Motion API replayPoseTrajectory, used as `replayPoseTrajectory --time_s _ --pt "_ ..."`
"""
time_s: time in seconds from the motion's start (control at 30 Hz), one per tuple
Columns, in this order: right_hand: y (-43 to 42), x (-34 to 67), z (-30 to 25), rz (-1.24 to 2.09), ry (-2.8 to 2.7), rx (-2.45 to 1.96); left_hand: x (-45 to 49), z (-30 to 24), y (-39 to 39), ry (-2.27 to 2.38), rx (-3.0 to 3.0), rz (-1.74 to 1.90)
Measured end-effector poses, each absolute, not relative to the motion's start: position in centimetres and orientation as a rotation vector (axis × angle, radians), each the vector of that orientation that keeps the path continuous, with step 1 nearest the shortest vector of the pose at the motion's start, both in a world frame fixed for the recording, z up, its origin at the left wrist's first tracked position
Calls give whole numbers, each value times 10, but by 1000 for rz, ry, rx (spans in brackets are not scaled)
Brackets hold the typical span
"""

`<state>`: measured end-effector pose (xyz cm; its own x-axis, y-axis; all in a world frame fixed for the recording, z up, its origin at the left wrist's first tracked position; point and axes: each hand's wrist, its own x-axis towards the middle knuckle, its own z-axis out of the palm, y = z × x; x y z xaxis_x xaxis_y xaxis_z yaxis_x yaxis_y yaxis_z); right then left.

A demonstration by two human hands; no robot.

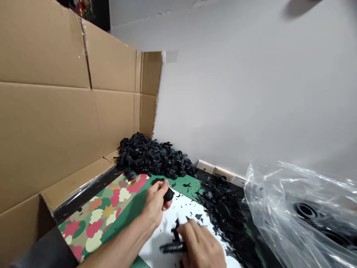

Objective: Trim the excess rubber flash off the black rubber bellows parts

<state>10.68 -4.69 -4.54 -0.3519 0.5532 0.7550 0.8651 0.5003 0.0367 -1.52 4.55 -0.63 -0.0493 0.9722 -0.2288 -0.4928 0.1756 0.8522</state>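
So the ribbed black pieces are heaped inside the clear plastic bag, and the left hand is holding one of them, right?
Not quite: the heap of ribbed black pieces lies against the cardboard wall, not inside the clear plastic bag, as the head view shows. The left hand is holding one of them, as you said.

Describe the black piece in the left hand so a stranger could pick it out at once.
Start at the corner where the cardboard wall meets the white wall, with its heap of black ribbed pieces. Just in front, the left hand pinches a rounded black piece. Unlike the flat black scraps and the strip in the right hand, it is round.
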Motion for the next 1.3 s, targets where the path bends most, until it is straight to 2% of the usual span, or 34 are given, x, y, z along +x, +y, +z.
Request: replayPoseTrajectory --time_s 0.1,0.27,0.33,0.47,0.63,1.1,1.2,1.3 --pt "-35 129 -33 -477 -1918 -1378 -11 -5 40 897 588 1210" --pt "-21 153 -33 12 -1690 -1641 -11 -6 35 792 537 1058" --pt "-19 157 -35 94 -1671 -1641 -12 -6 33 764 533 1021" --pt "-22 154 -31 -39 -1614 -1482 -13 -5 31 729 553 978" --pt "-32 129 -26 27 -1572 -1226 -11 -7 26 684 643 957" --pt "-36 123 -21 -568 -1836 -1387 -7 -1 14 658 935 1003" --pt "-33 148 -20 -452 -1704 -1552 -7 -2 11 596 893 889" --pt "-34 177 -13 -136 -1334 -1796 -8 -3 10 520 781 814"
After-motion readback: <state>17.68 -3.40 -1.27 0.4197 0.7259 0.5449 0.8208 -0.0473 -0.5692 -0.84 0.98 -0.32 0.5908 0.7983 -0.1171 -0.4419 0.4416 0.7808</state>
